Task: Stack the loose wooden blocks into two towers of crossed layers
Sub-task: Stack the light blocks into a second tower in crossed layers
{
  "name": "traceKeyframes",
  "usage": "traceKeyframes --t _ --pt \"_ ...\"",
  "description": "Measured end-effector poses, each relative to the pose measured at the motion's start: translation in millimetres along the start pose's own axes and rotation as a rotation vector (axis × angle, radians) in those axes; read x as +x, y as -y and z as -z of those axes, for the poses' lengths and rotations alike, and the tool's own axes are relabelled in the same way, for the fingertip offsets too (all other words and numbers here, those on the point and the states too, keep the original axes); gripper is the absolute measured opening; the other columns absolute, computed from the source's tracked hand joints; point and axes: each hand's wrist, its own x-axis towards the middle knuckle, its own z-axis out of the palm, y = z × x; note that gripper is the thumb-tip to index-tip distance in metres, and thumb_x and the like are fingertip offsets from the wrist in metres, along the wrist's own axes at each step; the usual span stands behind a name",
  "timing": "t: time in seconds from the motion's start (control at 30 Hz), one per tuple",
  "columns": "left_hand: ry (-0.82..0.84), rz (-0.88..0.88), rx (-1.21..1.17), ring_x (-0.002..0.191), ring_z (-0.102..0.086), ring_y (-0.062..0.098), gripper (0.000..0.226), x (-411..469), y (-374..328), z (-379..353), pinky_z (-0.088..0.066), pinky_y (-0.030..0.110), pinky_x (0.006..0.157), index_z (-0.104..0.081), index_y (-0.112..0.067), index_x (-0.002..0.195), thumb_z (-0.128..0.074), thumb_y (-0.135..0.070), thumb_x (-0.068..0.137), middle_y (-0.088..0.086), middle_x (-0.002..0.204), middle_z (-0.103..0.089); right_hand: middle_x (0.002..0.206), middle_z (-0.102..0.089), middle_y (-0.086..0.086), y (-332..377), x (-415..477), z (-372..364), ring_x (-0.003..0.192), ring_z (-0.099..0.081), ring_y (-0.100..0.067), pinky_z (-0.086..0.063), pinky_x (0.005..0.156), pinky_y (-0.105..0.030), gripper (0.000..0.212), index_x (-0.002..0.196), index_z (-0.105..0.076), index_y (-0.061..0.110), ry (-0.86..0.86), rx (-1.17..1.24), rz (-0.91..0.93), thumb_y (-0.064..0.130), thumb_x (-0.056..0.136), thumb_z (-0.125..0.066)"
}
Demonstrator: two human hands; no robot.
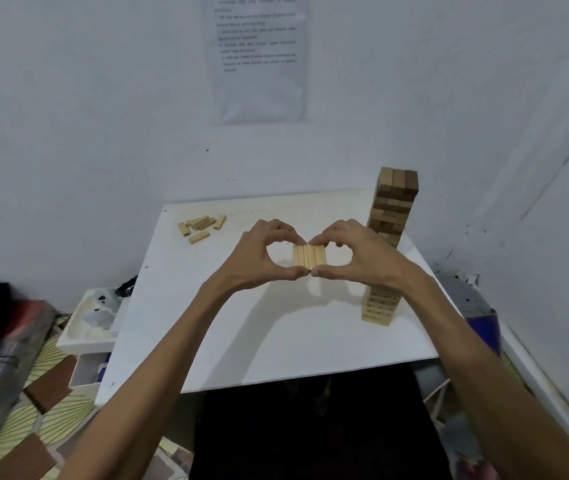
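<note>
Head view, frame centre: row of blocks [309, 256] pinched between thumbs and fingertips of left hand [258, 252] and right hand [362, 254] over the counter [241, 323]. Squeeze evenly, keep ends flush, set down level, clear of the tower [392, 216] at right.

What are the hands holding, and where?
The left hand and right hand pinch a row of blocks together, by its far and near ends.

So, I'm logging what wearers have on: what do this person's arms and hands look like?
The left forearm and right forearm are bare, with no sleeves showing. The left hand and right hand wear no gloves; no ring, watch or bracelet shows.
</note>
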Motion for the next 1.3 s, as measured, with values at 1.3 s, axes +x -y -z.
traceKeyframes --t 1.3 --pt "0.283 -0.009 -0.136 0.112 -0.060 0.010 0.051 73 -47 -107 -0.050 0.039 0.102 -0.070 -0.025 0.115 -0.080 -0.044 0.069 -0.011 0.115 -0.068 0.139 -0.059 0.012 -75 -83 42 0.113 -0.043 -0.002 -0.037 0.087 -0.024 0.057 0.131 -0.063 0.035 -0.062 0.111 -0.379 0.047 0.079 -0.083"
